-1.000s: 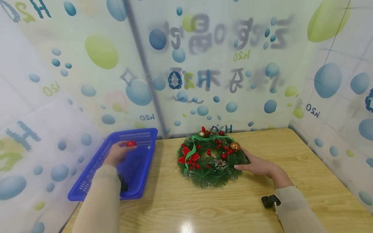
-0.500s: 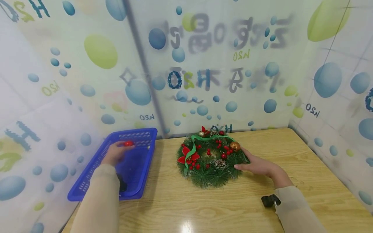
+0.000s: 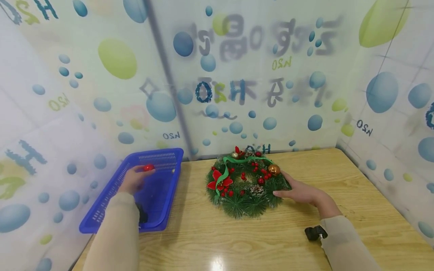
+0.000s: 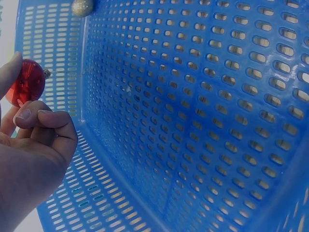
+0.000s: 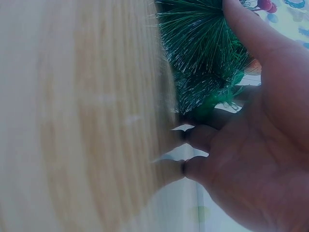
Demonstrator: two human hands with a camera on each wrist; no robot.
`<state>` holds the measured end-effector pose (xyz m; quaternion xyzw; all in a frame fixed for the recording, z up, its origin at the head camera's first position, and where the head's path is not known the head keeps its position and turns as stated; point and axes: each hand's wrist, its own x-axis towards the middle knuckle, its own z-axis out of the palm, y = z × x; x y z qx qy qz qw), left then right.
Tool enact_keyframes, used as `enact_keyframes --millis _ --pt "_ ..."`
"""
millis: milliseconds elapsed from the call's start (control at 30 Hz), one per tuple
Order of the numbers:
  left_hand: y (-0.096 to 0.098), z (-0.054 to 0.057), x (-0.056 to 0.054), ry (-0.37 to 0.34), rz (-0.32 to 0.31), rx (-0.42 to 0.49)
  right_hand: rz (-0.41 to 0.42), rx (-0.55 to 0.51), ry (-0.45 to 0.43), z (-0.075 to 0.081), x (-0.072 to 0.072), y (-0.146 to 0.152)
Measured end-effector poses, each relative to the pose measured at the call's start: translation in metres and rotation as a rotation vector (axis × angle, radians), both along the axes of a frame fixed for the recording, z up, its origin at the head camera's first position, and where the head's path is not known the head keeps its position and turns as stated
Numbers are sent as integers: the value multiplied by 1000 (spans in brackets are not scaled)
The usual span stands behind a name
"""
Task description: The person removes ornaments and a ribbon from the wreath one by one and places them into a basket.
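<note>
My left hand [image 3: 131, 180] is over the blue plastic basket [image 3: 172, 207] and pinches a shiny red Christmas bauble [image 3: 148, 167]. The left wrist view shows the bauble [image 4: 30, 83] between thumb and fingers, its metal cap and thin string pointing into the basket. At the right edge of a green Christmas wreath [image 3: 239, 209], my right hand [image 3: 303, 192] grips the branches. Its thumb lies on top in the right wrist view, and the other fingers reach around the rim near the table. The wreath bears a green ribbon [image 3: 222, 177], a red poinsettia [image 3: 219, 181], berries, a pinecone [image 3: 256, 190] and a gold bauble [image 3: 274, 169].
A small glittery ball [image 4: 83, 7] lies at the basket's far end. The basket stands at the left of the wooden table [image 3: 217, 241], wreath in the middle. Printed curtains [image 3: 237, 67] hang behind and at both sides. A small black device [image 3: 315, 233] sits at the right wrist.
My left hand has shifted slightly left inside the basket with the red bauble. The right hand and the wreath stay in place.
</note>
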<state>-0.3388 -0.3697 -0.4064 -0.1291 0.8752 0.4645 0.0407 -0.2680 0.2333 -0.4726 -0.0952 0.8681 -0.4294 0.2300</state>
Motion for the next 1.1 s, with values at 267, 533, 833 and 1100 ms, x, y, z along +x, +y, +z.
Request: enact_keyframes --millis 267,533,833,1100 --pt "-3 -1 0 15 33 12 2 7 8 0 -1 0" --pt "-5 -1 -4 46 17 45 4 -3 16 0 -1 0" --pt "8 17 -11 55 -29 35 5 5 4 -2 -2 1" --pt "49 56 -20 138 -110 94 -3 19 3 -3 -3 1"
